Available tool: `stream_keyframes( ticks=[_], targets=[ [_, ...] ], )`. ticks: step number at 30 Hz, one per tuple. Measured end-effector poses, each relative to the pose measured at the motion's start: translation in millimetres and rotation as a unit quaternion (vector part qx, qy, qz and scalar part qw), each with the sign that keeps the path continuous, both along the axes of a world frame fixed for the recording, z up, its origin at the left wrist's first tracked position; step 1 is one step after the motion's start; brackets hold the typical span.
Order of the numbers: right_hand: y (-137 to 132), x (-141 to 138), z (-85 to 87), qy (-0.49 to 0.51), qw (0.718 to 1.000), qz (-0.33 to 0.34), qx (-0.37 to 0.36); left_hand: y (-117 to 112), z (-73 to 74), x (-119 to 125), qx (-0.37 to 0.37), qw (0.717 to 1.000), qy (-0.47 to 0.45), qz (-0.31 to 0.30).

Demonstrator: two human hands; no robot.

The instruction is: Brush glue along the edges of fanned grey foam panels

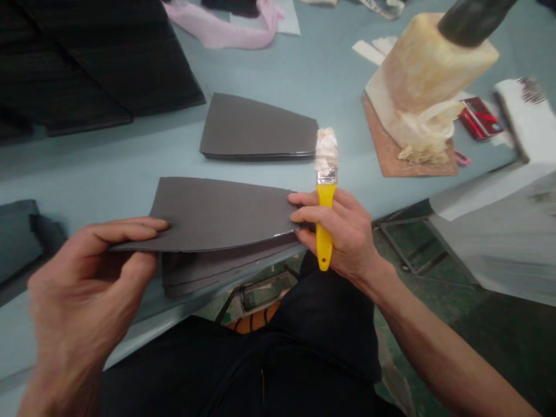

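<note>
My left hand (87, 284) pinches the left end of a dark grey tapered panel (217, 211) between thumb and fingers. At the panel's narrow right end, my right hand (347, 231) grips the edge with its fingertips. The same hand carries a paintbrush (325, 223) with a yellow handle, lying across its fingers, bristles upward and coated in pale paste. A glossy wet-looking streak shows on the panel's near edge by the right fingers. Beneath the lifted panel is a stack of similar panels (226, 267) at the table edge.
Another stack of grey panels (260, 124) lies farther back on the pale blue table (130, 156). Black material (104, 58) fills the back left. A paste-stained container (430, 75) stands on a brown board (382, 145) at right, near a red packet (480, 117). Pink cloth (226, 26) lies behind.
</note>
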State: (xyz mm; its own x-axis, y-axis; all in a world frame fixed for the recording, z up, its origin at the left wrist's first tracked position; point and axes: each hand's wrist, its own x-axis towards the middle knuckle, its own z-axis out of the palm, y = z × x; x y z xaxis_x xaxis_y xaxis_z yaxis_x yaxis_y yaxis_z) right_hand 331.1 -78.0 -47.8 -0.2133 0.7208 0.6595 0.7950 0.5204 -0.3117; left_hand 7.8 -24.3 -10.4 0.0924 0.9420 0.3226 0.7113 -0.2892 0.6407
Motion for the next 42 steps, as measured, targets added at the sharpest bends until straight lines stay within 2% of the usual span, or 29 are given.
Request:
stream_keyframes(
  ticks=[4,10,17,23,28,35,42],
  targets=[
    [0.2,0.4,-0.9,0.011,1.000,0.004,0.008,-7.4,6.2,6.4,-0.013,1.000,-0.019,0.011],
    [-1.4,4.3,1.0,-0.006,1.000,-0.005,0.006,-16.3,5.3,4.2,-0.007,1.000,0.001,-0.016],
    [-3.9,11.8,-1.5,-0.010,1.000,0.005,-0.002,-21.2,3.1,-3.4,0.030,0.991,0.059,-0.117],
    [-2.9,18.2,3.7,-0.054,0.998,0.012,0.003,-27.6,5.3,-10.4,0.049,0.975,0.101,-0.191],
    [-2.9,22.2,8.9,-0.088,0.996,0.022,0.008,-32.5,8.1,-9.0,0.053,0.972,0.106,-0.202],
    [-7.5,25.4,8.1,-0.099,0.995,0.030,-0.003,-34.6,3.7,-13.2,0.071,0.967,0.115,-0.216],
    [-13.5,24.3,9.4,-0.115,0.992,0.045,0.005,-47.0,0.4,-15.3,0.079,0.969,0.125,-0.198]
  ],
)
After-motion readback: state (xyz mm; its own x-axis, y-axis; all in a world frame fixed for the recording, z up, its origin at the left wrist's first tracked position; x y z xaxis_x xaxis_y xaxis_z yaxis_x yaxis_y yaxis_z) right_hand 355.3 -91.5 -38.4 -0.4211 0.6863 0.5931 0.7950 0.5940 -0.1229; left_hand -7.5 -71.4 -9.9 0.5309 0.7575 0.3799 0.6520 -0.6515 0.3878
